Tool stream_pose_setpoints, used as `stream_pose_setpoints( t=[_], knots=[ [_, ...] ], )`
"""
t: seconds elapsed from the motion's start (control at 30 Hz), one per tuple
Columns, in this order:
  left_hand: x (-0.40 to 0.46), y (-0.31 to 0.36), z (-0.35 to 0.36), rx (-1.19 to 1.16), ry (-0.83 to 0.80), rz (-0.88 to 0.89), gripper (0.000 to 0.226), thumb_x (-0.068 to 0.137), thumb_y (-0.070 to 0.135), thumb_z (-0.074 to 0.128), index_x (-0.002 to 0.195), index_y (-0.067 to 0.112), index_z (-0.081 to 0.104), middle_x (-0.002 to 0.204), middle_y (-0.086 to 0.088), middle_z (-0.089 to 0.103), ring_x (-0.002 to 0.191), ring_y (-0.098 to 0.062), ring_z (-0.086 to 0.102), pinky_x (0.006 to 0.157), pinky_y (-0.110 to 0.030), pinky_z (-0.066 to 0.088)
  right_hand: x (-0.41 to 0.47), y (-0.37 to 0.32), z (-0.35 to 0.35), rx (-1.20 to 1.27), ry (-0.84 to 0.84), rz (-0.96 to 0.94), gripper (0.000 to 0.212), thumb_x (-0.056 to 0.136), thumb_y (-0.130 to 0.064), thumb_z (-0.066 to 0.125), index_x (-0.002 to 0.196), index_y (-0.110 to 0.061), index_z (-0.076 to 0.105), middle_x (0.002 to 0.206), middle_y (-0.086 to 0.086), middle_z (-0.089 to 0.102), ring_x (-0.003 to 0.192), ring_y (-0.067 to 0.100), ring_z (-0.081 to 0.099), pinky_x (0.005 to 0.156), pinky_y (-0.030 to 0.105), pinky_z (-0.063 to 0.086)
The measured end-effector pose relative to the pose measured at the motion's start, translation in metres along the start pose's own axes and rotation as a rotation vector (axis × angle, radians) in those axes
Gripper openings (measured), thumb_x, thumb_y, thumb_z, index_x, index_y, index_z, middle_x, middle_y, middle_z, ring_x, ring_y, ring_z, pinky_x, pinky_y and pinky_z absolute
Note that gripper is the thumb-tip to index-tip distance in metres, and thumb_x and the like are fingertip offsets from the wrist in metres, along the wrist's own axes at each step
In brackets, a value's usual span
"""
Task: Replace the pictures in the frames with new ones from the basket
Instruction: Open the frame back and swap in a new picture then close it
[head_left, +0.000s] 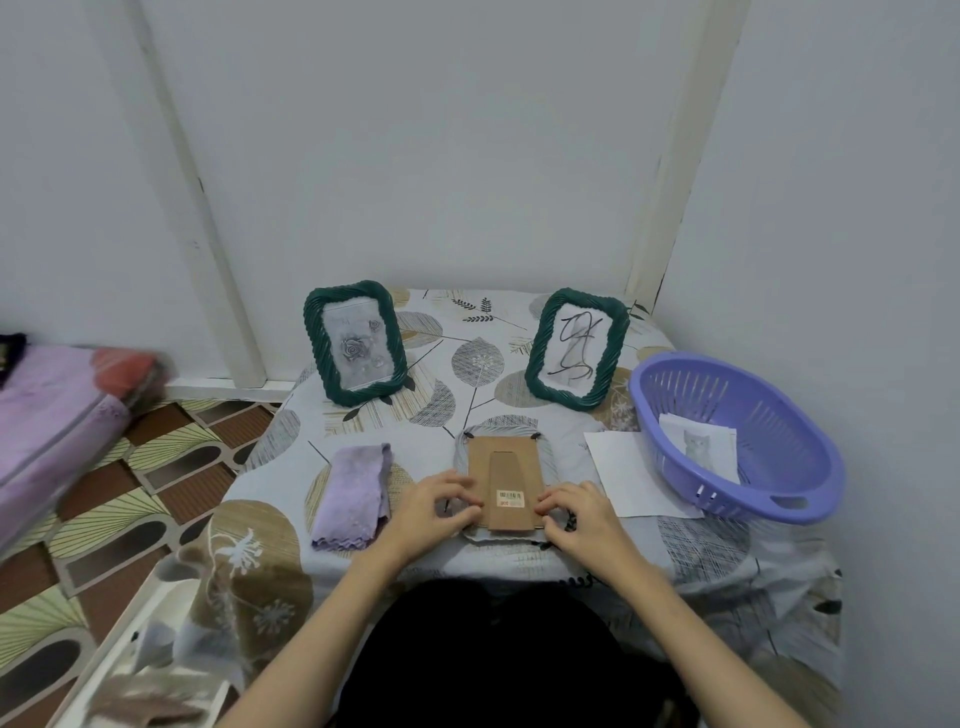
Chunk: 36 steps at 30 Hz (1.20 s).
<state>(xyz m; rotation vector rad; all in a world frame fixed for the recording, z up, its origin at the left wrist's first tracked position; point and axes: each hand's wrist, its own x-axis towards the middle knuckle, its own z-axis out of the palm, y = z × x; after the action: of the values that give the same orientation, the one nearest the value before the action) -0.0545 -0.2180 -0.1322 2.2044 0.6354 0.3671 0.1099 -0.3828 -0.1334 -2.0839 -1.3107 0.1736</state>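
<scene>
A person is sitting at the near edge of a small table (467, 358) covered by a leaf-patterned cloth, with both bare forearms reaching forward from the bottom of the view. The left hand (440, 506) is resting its curled fingertips on the left near edge of a face-down frame (506, 486), and the right hand (576, 514) is doing the same on the right near edge; the fingers of both are bent and pressing at the rim of the brown cardboard backing (508, 467), though it is not possible to tell whether either hand is truly gripping it. The backing is showing a folded-in stand and a small barcode sticker (511, 497) near its lower end. Just left of the left hand, a folded lilac cloth (353, 496) is lying flat. To the right of the face-down frame, a blank white sheet (623, 475) is lying on the table, partly tucked under a purple slotted basket (727, 436) sitting near the right wall. Inside the basket, a paper picture of a grey cat (698, 444) is leaning against the wall of the basket. Farther back, two dark green rope-edged frames are standing upright: the left green frame (355, 343) is showing a grey rose picture, and the right green frame (576, 348) is showing a black scribbled drawing on white paper
</scene>
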Motion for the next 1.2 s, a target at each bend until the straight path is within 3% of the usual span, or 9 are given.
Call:
stream_pose_setpoints(
  t=[0.13,0.33,0.53,0.63,0.77,0.83,0.93,1.07,1.2],
  knots=[
    [0.0,0.026,0.002,-0.18,0.084,-0.201,0.044,0.095,0.031,0.046,0.132,0.008,0.043,0.138,-0.008,0.044,0.133,-0.019,0.032,0.105,-0.026,0.026,0.001,-0.008,-0.006,0.178,-0.041,0.158,0.03,0.088,-0.019,0.055,0.116,-0.027,0.058,0.104,-0.007,0.065,0.094,0.013,0.047,0.087,0.029,0.038],
    [0.019,0.046,-0.008,-1.082,0.239,-0.517,0.049,0.098,0.043,0.029,0.13,0.007,0.041,0.121,-0.017,0.054,0.108,-0.029,0.054,0.09,-0.037,0.043,0.001,-0.053,-0.007,-0.335,-0.059,0.043,0.084,0.066,-0.081,0.027,0.141,-0.045,0.016,0.13,-0.009,0.049,0.112,0.02,0.044,0.09,0.037,0.033],
    [0.021,0.057,-0.014,-1.333,0.135,-0.417,0.036,0.098,0.035,0.035,0.123,0.01,0.043,0.113,-0.011,0.058,0.093,-0.023,0.061,0.081,-0.033,0.049,0.003,-0.065,-0.002,-0.319,0.1,-0.15,0.057,0.086,-0.039,0.044,0.139,-0.043,0.025,0.117,-0.003,0.056,0.1,0.025,0.055,0.077,0.035,0.048],
    [0.022,0.056,-0.007,-1.241,0.133,-0.416,0.031,0.097,0.026,0.04,0.122,0.01,0.045,0.123,-0.011,0.054,0.091,-0.019,0.057,0.077,-0.028,0.046,0.005,-0.066,-0.015,-0.132,0.158,-0.071,0.056,0.091,-0.026,0.046,0.142,-0.037,0.027,0.12,-0.003,0.055,0.103,0.021,0.052,0.082,0.035,0.046],
    [0.016,0.054,0.009,-1.005,0.046,-0.451,0.046,0.094,0.019,0.048,0.137,0.012,0.035,0.128,-0.013,0.051,0.097,-0.023,0.057,0.068,-0.026,0.04,0.014,-0.065,-0.026,0.421,0.333,0.127,0.048,0.092,-0.017,0.051,0.136,-0.029,0.038,0.083,-0.009,0.057,0.06,-0.002,0.049,0.06,0.014,0.042],
    [0.013,0.054,0.012,-0.953,-0.052,-0.467,0.054,0.09,0.021,0.054,0.139,0.017,0.032,0.137,-0.012,0.046,0.117,-0.03,0.053,0.069,-0.028,0.043,0.019,-0.06,-0.027,0.791,0.373,0.269,0.043,0.091,-0.011,0.053,0.131,-0.025,0.044,0.105,0.002,0.064,0.083,0.003,0.062,0.081,0.029,0.054],
    [0.01,0.055,0.009,-1.018,-0.085,-0.475,0.056,0.084,0.012,0.063,0.133,0.014,0.034,0.113,-0.007,0.06,0.086,-0.022,0.067,0.073,-0.035,0.052,0.018,-0.061,-0.027,1.155,0.324,0.504,0.042,0.091,-0.006,0.052,0.126,-0.027,0.045,0.11,0.009,0.062,0.099,0.027,0.062,0.073,0.043,0.057],
    [0.009,0.043,0.003,-0.571,-0.017,-0.399,0.116,0.048,0.032,0.087,0.141,0.001,0.026,0.133,-0.011,0.048,0.117,-0.023,0.051,0.097,-0.035,0.046,0.01,-0.045,-0.017,0.951,0.249,0.541,0.041,0.081,-0.008,0.067,0.12,-0.014,0.052,0.108,0.013,0.065,0.096,0.026,0.063,0.078,0.039,0.055],
    [-0.001,0.034,-0.004,0.033,-0.048,-0.311,0.127,0.026,0.068,0.064,0.135,0.009,0.035,0.141,-0.009,0.038,0.134,-0.024,0.028,0.107,-0.032,0.027,0.0,-0.032,-0.006,0.284,0.144,0.493,0.044,0.069,-0.035,0.078,0.108,-0.017,0.066,0.115,0.004,0.064,0.104,0.02,0.058,0.09,0.034,0.043]
  ],
)
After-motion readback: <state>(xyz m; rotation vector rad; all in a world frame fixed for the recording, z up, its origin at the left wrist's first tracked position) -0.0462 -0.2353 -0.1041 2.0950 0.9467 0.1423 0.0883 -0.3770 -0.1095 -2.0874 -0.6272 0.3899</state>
